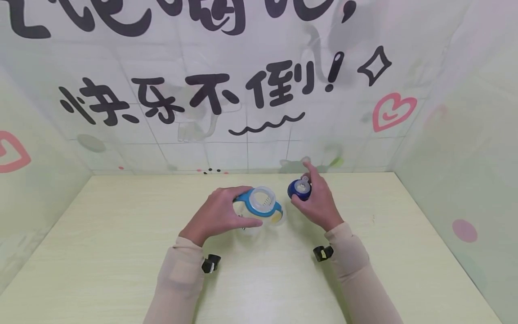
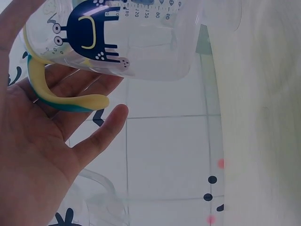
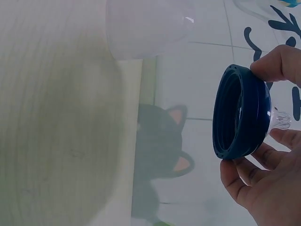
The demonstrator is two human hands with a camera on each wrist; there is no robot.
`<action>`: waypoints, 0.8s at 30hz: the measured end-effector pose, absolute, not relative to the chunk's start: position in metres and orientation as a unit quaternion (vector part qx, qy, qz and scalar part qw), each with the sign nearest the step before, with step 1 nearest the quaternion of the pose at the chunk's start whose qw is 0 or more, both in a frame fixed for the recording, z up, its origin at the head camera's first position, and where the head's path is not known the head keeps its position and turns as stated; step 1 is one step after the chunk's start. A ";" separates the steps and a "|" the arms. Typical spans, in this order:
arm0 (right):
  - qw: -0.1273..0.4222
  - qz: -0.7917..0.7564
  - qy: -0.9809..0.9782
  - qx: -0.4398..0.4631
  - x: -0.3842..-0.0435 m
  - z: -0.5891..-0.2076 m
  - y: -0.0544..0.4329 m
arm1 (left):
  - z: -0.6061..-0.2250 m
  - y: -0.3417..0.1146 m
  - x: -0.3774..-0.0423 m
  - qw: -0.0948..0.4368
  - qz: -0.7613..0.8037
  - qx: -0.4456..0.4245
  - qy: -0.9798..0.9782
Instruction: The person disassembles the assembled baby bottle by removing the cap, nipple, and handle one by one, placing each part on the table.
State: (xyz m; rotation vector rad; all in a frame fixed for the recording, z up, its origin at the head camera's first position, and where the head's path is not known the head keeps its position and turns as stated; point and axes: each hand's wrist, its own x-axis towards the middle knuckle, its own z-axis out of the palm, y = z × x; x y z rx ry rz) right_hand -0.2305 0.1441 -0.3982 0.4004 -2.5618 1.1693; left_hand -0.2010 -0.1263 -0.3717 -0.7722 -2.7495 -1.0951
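Note:
A clear baby bottle [image 1: 262, 199] stands upright near the middle of the table, a blue ring with handles round its open top. My left hand [image 1: 221, 212] holds it from the left, thumb and fingers round its upper part. In the left wrist view, the bottle [image 2: 146, 44] has a dark cartoon print and measuring marks, with a yellow-and-teal handle [image 2: 66, 100] beside the palm. To the right, my right hand [image 1: 322, 203] grips a dark blue screw collar [image 1: 296, 191] by its edge. A clear nipple [image 3: 282, 119] pokes out of the collar, whose open underside faces the bottle.
The pale wooden table [image 1: 133, 261] ends at a white printed back wall [image 1: 226, 157]. Side walls with pink hearts and spots stand left and right. A small black wrist camera [image 1: 211, 264] sits on the left forearm, another camera [image 1: 323, 253] on the right.

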 end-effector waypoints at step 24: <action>0.068 0.362 -0.923 0.111 -0.240 -0.428 0.142 | -0.369 -0.127 -0.199 0.042 -0.356 -0.250 -0.900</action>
